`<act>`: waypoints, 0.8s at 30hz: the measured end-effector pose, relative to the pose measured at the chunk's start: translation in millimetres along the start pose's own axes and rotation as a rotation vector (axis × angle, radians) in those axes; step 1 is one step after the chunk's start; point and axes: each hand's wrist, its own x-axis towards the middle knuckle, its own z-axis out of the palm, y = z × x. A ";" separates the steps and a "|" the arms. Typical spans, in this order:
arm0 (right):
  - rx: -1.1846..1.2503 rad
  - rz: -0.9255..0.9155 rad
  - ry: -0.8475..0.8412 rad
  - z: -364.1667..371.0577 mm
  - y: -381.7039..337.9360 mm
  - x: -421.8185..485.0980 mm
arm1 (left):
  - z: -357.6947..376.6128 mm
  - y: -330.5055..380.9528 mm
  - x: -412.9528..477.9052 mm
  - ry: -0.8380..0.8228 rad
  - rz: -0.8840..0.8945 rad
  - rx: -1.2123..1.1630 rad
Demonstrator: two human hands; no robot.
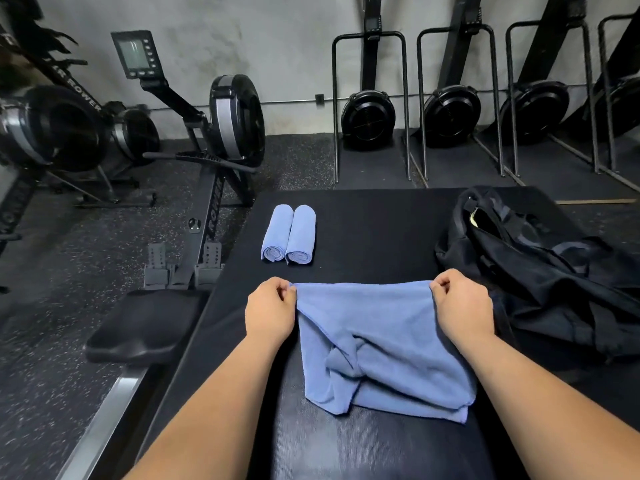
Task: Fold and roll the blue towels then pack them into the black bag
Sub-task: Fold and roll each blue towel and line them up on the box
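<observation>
My left hand (pixel 270 308) and my right hand (pixel 462 308) each pinch one far corner of the blue towel (pixel 382 344), fingers curled tight on the hem, so that its top edge runs taut between them. The towel's lower part lies bunched and creased on the black mat (pixel 374 230) just in front of me. To fold it well, I judge that the cloth should first be lifted and spread flat, the wrinkle near its middle shaken out, and the corners laid squarely on their opposite corners; a crooked fold would probably give a lopsided roll.

Two rolled towels (pixel 288 234) lie side by side and touching, farther out on the mat, to the left of centre, not yet packed. The black bag (pixel 540 278) slumps at the right of the mat, just beside my right hand; whether its mouth is open I cannot tell. A rowing machine (pixel 194 150) stands on the floor to the left, its seat (pixel 145 327) close by the mat's edge. The bag's nearness may crowd the towel as it spreads.
</observation>
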 end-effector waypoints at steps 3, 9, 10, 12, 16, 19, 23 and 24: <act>-0.004 -0.048 0.057 16.0 6.2 -5.5 | 14.4 -10.7 2.4 0.052 0.068 0.075; -0.094 -0.065 0.024 27.8 15.0 -4.0 | 24.5 -13.7 7.1 0.019 0.143 0.341; -0.098 -0.070 0.009 27.6 15.0 -3.8 | 24.3 -13.8 6.9 0.022 0.155 0.348; -0.073 -0.083 0.000 26.8 15.2 -3.0 | 24.5 -14.9 6.7 0.032 0.152 0.315; 0.012 -0.072 -0.017 23.9 15.8 -3.4 | 23.8 -16.1 5.7 0.033 0.139 0.255; 0.041 -0.076 0.006 23.4 15.3 -3.3 | 20.6 -15.9 3.4 0.059 0.132 0.116; 0.151 -0.054 0.033 22.3 18.7 -2.0 | 17.7 -18.3 1.9 0.051 0.091 -0.108; 0.197 -0.052 0.032 22.0 19.7 -1.2 | 17.4 -19.5 3.2 0.035 0.089 -0.147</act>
